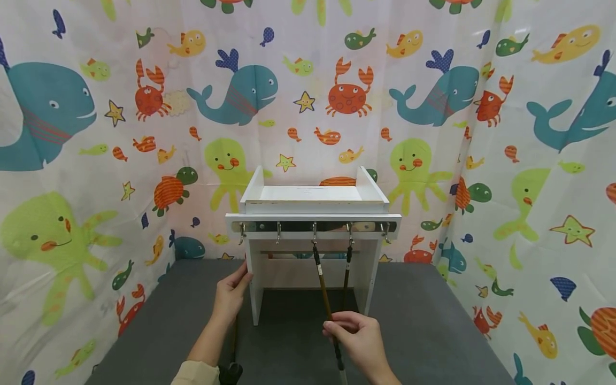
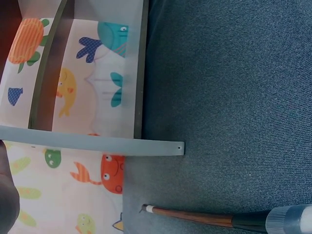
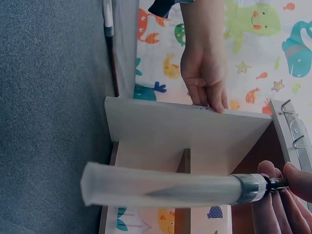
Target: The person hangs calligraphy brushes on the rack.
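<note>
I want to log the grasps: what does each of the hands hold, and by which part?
The right hand pinches the long brown calligraphy brush low on its handle, near the tip. The left hand rests on the white wooden rack's left leg.

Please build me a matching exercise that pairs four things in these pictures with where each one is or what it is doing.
Things:
1. left hand
2. right hand
3. second brush
4. white rack

States:
A. stands on the grey mat
B. pinches a brush hanging from a hook
C. rests on the rack's left leg
D. hangs untouched from a hook

Pairs: 1-C, 2-B, 3-D, 4-A
</note>
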Demonstrator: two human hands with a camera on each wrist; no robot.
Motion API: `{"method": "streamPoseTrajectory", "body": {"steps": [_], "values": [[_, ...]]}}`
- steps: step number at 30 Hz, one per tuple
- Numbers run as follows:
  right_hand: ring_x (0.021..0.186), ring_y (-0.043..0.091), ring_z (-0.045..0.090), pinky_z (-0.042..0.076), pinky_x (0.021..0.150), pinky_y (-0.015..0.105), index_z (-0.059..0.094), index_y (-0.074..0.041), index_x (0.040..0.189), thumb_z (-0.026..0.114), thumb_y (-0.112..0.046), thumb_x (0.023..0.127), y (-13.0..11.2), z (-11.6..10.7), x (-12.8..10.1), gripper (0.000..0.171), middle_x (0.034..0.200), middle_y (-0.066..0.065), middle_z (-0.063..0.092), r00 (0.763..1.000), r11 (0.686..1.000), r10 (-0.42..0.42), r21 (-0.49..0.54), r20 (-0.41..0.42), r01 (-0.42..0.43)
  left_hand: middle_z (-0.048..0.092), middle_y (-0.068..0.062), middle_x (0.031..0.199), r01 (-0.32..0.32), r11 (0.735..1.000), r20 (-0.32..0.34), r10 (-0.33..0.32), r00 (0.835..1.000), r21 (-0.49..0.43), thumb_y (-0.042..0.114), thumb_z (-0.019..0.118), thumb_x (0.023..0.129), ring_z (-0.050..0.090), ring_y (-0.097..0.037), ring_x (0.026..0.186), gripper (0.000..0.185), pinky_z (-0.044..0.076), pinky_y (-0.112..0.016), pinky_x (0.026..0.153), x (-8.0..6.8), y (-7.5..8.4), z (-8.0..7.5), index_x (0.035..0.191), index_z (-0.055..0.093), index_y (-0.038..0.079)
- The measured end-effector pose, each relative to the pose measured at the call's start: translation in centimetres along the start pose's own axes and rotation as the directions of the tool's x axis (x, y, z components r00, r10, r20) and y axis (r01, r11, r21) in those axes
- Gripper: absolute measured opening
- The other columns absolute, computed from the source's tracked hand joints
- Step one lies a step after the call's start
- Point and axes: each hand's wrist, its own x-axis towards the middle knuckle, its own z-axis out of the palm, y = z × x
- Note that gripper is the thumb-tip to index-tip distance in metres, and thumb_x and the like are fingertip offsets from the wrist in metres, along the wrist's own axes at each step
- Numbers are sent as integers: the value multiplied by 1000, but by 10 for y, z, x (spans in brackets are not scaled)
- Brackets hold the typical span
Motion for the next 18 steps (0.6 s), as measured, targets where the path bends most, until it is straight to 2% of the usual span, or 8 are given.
{"method": "streamPoseTrajectory", "body": {"steps": [4,11,18], "values": [[77,28,77,62,65,29,74,2,103,81,-16,86,-1,1,-1,25,88,14,78,1000,1000,-1,10,-7,1,54,-4,146,17,1000,15,-17,1000,-16,22,63,101,50,-24,137,45,42,-48,112,-1,5,-1,144,55,14],[77,22,77,63,66,29,75,3,104,78,-14,88,-2,1,-2,23,91,16,78,1000,999,-16,46,22,15,53,-9,146,26,1000,29,-26,999,-7,14,61,102,50,-27,137,43,42,-47,111,-12,35,-2,144,54,7],[80,21,77,63,69,32,72,6,108,75,-13,91,-1,0,-3,26,95,19,77,997,997,-28,68,66,23,53,-8,146,27,1000,27,-27,999,-4,15,60,102,49,-27,137,43,41,-46,111,-15,38,-1,144,53,6]]}}
